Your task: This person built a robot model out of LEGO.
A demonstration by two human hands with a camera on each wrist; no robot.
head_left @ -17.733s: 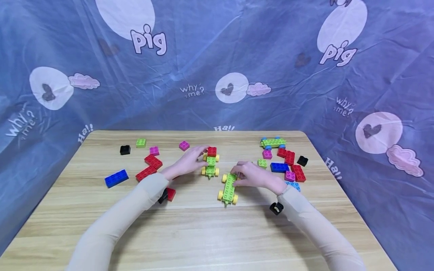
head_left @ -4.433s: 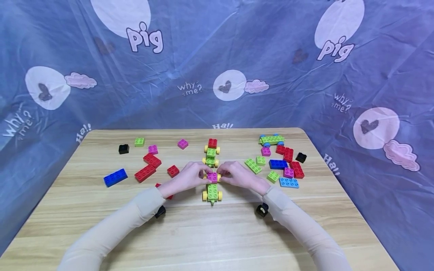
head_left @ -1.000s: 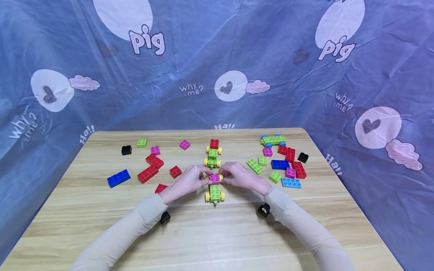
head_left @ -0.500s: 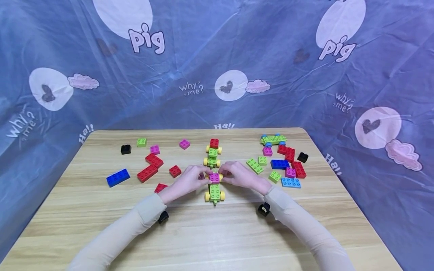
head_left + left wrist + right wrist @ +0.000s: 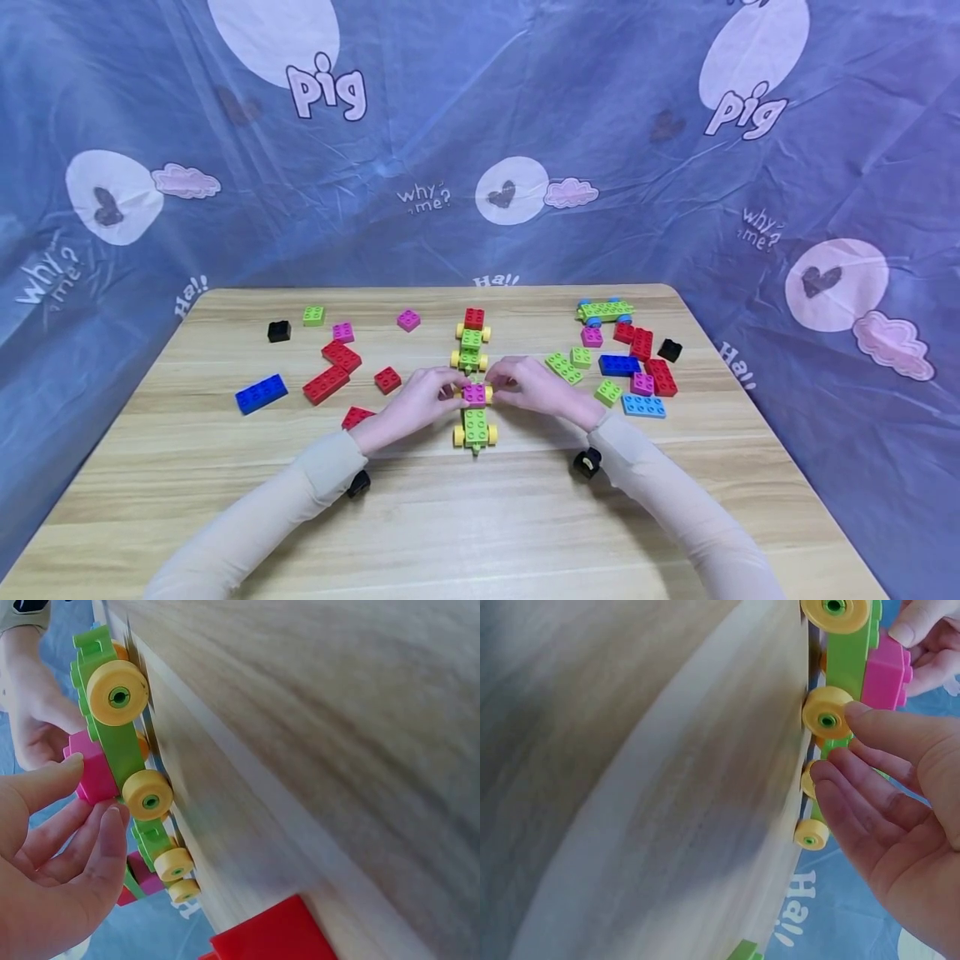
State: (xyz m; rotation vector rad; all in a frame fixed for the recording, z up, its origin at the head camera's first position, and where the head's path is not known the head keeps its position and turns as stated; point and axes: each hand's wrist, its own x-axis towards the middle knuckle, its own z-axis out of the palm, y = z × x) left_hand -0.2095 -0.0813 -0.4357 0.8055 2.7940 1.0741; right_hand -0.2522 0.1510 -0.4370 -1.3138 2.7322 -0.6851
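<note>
A pink brick (image 5: 475,395) sits on the far end of a green toy car base (image 5: 476,426) with yellow wheels. My left hand (image 5: 429,398) pinches this brick, its thumb and fingers on opposite sides in the left wrist view. My right hand (image 5: 531,386) is at the base's far right wheel (image 5: 828,712); in the right wrist view its thumb tip touches the wheel, with the index finger behind it and the other fingers loosely extended. In line ahead stands a second yellow-wheeled green car (image 5: 470,357), bearing a green brick (image 5: 471,337) and a red brick (image 5: 474,318).
Red bricks (image 5: 327,384), a blue brick (image 5: 261,393) and a black brick (image 5: 279,331) lie left. At right are green bricks (image 5: 564,368), a light-blue brick (image 5: 643,405), another blue brick (image 5: 619,365) and a green car base with blue wheels (image 5: 605,312). A printed cloth hangs behind.
Since the oldest frame, the nearer car base has moved in line behind the other car and now bears the pink brick. My left hand has come to that brick. Over the last second, both hands barely move.
</note>
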